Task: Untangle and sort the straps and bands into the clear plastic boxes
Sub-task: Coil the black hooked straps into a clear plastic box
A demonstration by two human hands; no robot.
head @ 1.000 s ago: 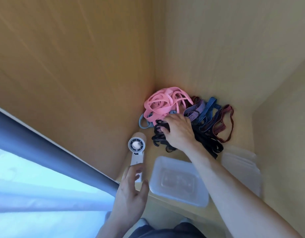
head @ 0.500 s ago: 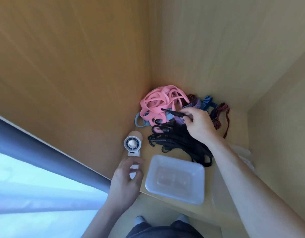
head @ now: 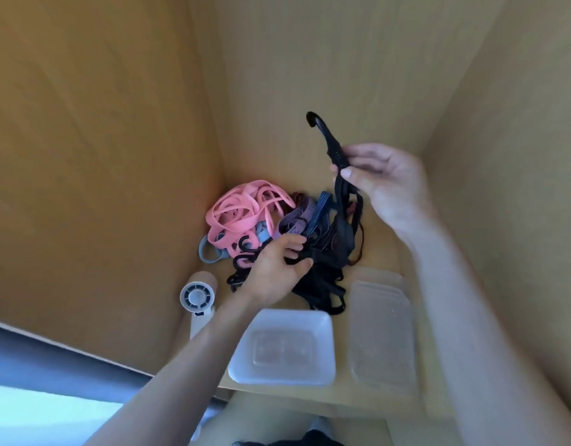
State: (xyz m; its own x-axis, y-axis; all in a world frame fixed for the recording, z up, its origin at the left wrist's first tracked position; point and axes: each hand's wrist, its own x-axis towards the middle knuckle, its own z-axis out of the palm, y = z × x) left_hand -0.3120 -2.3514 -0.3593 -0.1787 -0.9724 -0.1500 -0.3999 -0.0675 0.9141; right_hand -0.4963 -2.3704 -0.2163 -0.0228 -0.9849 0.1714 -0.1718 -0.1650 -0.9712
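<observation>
- Hook end of a black strap (head: 334, 149) sits pinched in our right hand (head: 387, 185), high over the tangle (head: 239, 207).
- We grip black straps (head: 322, 284) with our left hand (head: 274, 268).

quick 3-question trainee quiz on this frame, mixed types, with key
1. True or false: the left hand rests inside the clear box.
2. What does the right hand pinch? A) pink band B) black hooked strap C) box lid
3. What lies left of the clear box, by the wall?

Key: 1 false, it grips the black tangle; 2 B; 3 handheld fan.
</observation>
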